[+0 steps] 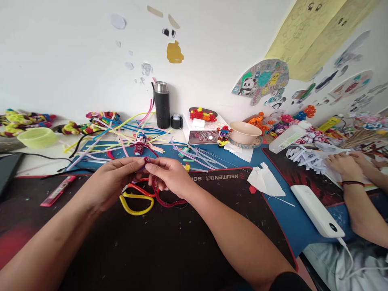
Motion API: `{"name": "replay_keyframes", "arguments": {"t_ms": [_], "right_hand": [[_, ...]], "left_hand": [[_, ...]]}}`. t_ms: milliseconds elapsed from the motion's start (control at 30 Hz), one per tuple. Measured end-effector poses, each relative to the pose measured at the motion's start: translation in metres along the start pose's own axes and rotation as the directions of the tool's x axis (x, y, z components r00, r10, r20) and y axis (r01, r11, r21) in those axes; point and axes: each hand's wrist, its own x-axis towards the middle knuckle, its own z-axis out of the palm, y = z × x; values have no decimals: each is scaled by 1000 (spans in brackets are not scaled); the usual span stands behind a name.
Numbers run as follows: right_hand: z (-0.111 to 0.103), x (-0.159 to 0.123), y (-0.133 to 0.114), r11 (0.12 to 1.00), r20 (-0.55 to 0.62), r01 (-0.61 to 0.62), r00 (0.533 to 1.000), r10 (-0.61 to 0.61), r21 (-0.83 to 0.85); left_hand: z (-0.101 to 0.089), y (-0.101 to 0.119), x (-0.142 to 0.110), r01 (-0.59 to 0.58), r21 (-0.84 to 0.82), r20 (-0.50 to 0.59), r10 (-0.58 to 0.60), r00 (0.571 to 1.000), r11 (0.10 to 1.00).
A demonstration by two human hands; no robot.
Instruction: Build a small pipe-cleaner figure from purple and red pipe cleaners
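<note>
Both hands meet above the black desk mat, fingertips pinched together. My left hand (121, 173) and my right hand (169, 173) are closed on a dark red pipe cleaner (169, 205). Its sparkly worked end shows between the fingertips, and the rest hangs below my right hand and curves over the mat. Under the hands lie what look like scissors with yellow and orange looped handles (137, 213); their blades are hidden. Just beyond the fingers stands a small pipe-cleaner figure (140, 144) with a dark red body.
Loose pipe cleaners (91, 155) spread behind the mat (197, 250). A black thermos (163, 106), a white box (207, 133) and a beige bowl (246, 133) stand near the wall. At right are a white power bank (317, 210) and another person's hands (345, 165).
</note>
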Motion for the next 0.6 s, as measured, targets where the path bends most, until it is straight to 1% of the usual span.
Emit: {"name": "replay_keyframes", "arguments": {"t_ms": [133, 233, 400, 500, 600], "right_hand": [[-1, 1, 1, 1000, 8, 10, 1000, -10, -25], [0, 0, 0, 999, -1, 13, 1000, -13, -43], [0, -1, 0, 997, 4, 15, 1000, -15, -71], [1, -1, 1, 997, 12, 17, 1000, -16, -81], [2, -2, 0, 996, 9, 10, 1000, -9, -87]], "left_hand": [[-2, 0, 0, -5, 14, 52, 4, 999, 1000], [-4, -1, 0, -42, 54, 87, 37, 996, 998], [-9, -6, 5, -152, 174, 82, 139, 987, 973], [-12, -5, 5, -178, 237, 97, 159, 982, 955], [-13, -3, 4, -199, 297, 87, 181, 980, 934]]}}
